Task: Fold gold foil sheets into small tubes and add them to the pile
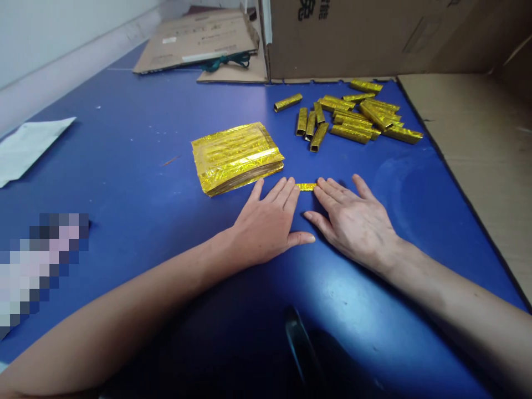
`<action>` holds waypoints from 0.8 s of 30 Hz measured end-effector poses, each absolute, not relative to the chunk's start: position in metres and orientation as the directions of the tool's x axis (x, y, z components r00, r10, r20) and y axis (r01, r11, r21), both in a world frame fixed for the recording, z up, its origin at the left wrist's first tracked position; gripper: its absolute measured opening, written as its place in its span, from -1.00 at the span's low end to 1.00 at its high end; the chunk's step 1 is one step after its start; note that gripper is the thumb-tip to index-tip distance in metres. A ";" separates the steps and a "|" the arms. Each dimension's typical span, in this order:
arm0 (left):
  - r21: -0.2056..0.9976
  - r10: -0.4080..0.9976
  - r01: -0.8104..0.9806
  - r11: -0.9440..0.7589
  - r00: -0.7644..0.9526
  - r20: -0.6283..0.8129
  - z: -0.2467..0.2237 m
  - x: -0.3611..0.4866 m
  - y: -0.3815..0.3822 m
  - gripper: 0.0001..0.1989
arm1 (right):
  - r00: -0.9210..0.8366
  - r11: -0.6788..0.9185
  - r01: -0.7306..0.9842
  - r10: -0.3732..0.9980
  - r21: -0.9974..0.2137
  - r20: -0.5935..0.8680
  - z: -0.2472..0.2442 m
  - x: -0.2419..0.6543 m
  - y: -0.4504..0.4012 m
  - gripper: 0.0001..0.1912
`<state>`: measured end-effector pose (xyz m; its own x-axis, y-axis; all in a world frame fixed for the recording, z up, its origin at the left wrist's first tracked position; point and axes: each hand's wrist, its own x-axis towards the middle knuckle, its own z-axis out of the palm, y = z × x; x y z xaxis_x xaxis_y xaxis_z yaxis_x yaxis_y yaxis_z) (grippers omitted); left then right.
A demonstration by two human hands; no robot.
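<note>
Under the fingertips of both hands lies a narrow gold foil paper strip [307,187]; only its middle shows, flat against the table. My left hand [270,221] presses down on its left end with fingers stretched out. On its right end rest the straight fingers of my right hand [353,216], palm down. A stack of shiny gold foil paper sheets [236,155] sits just beyond my left hand. Farther back on the right is a loose pile of folded gold paper tubes [353,119], some with open square ends facing me.
The blue table [137,149] carries all of this. A large cardboard box [353,39] stands at the back, with cardboard [474,133] along the right edge. Flattened cardboard [199,39] and a green ribbon [226,61] lie back left. White paper [33,147] and a blurred-out object [41,266] are at left.
</note>
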<state>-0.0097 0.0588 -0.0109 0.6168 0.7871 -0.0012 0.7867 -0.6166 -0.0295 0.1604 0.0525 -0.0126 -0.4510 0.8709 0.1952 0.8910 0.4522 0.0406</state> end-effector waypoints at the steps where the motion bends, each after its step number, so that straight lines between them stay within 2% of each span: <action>1: -0.029 0.788 0.788 -0.616 0.616 0.003 -0.011 -0.010 0.059 -0.17 | -0.445 0.445 0.894 0.874 0.049 0.194 -0.012 0.161 0.052 -0.50; 6: -0.008 0.784 0.784 -0.621 0.621 0.007 -0.011 -0.009 0.059 -0.15 | -0.509 0.517 0.856 0.830 0.026 0.230 -0.016 0.160 0.054 -0.49; 10: 0.003 0.781 0.781 -0.625 0.625 0.003 -0.010 -0.010 0.059 -0.16 | -0.607 0.622 0.782 0.775 -0.043 0.175 -0.019 0.158 0.055 -0.44; 17: 0.000 0.780 0.780 -0.625 0.625 -0.002 -0.011 -0.011 0.060 -0.16 | -0.498 0.520 0.853 0.834 -0.037 0.236 -0.017 0.158 0.054 -0.54; 24: 0.005 0.717 0.717 -0.697 0.697 0.010 -0.008 -0.010 0.055 -0.17 | -0.586 0.608 0.791 0.786 -0.075 0.195 -0.019 0.160 0.055 -0.47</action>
<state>-0.0097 0.0553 -0.0077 0.6970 0.7170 0.0097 0.7170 -0.6970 0.0050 0.1605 0.0550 -0.0186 -0.5861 0.7865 0.1948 0.7906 0.6077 -0.0748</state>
